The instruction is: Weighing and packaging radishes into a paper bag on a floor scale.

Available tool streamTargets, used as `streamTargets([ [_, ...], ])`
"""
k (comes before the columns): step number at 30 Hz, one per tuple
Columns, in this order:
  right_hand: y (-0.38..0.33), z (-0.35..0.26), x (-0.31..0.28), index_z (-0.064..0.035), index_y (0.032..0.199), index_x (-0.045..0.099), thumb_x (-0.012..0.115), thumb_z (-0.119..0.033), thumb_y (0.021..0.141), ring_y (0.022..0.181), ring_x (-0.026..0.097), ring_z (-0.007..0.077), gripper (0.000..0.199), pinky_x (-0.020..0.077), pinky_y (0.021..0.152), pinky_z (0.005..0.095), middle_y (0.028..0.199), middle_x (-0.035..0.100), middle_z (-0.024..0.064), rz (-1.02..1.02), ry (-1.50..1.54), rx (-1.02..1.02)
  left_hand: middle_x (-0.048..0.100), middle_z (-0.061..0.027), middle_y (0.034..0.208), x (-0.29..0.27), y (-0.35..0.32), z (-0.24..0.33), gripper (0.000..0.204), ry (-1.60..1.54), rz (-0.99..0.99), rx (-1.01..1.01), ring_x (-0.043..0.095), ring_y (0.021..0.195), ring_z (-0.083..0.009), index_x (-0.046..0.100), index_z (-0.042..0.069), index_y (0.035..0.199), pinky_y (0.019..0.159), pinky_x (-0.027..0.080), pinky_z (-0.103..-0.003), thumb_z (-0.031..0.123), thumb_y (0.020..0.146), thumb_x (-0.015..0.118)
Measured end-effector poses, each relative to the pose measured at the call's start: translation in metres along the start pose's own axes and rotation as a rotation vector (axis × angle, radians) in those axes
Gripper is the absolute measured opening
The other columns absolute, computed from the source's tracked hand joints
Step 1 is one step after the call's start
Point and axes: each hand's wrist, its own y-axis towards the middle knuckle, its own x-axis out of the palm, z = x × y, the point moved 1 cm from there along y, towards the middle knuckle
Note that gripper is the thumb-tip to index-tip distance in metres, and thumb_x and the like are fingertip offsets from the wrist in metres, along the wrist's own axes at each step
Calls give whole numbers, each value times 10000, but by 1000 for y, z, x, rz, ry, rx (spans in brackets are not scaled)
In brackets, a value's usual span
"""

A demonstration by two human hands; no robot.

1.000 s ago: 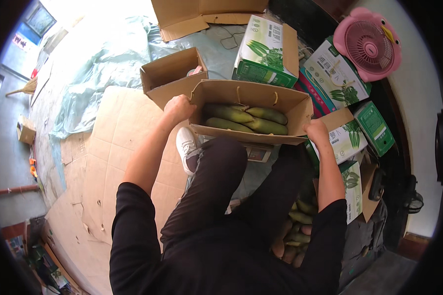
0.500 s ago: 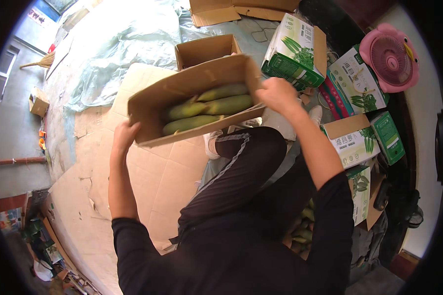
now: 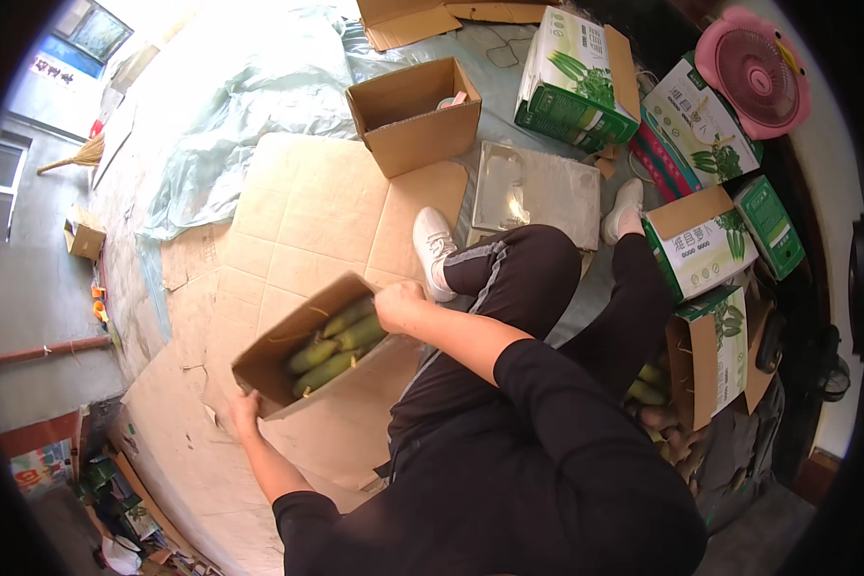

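My left hand (image 3: 246, 411) is closed on the lower left corner of an open brown cardboard box (image 3: 280, 344). My right hand (image 3: 400, 307) grips the same box at its opposite end. Several long green radishes (image 3: 332, 369) lie side by side inside it. The box is tilted, over or on the flattened cardboard (image 3: 307, 197) to my left; whether its bottom touches is hidden.
Ahead stands another open cardboard box (image 3: 418, 134) with a small pinkish item inside. A grey metal-like slab (image 3: 538, 187) lies between my feet. Printed white-and-green cartons (image 3: 576, 82) and a pink fan (image 3: 756, 72) line the right. More radishes (image 3: 648, 389) lie beside my right leg.
Both hands have carried the box of radishes from in front of me down to the left. The slab and the box ahead now show fully.
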Motion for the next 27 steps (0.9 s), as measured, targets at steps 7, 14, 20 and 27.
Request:
streamTargets([
  [7,-20,17,-43,-79,1004,682,574,-241,826,988,635,276,263,490,828,435,1057,666,117,54,80,-63,631,-230,1047,-2,-37,29,400,89,76,-61,590,994,-401,620,4,1091,856,465,-479,264,788,636],
  [14,-139,125,-127,-63,959,661,565,-222,866,811,657,262,208,506,694,341,890,672,150,930,623,-98,604,-139,1160,-47,-58,238,426,12,463,569,565,1080,-296,575,140,1212,922,435,-404,323,834,650],
  [20,-273,252,-81,-12,932,658,577,-142,901,664,562,71,156,441,605,222,752,624,20,1311,767,250,597,-69,1149,28,-124,434,281,470,73,868,546,1105,-270,617,186,1080,888,404,-517,363,864,585],
  [27,-406,312,71,-21,917,659,596,-162,887,605,537,69,157,428,558,227,698,612,13,1430,837,892,482,-82,1378,129,-112,404,553,1123,-460,705,458,1264,-305,539,156,1295,956,391,-585,357,790,638],
])
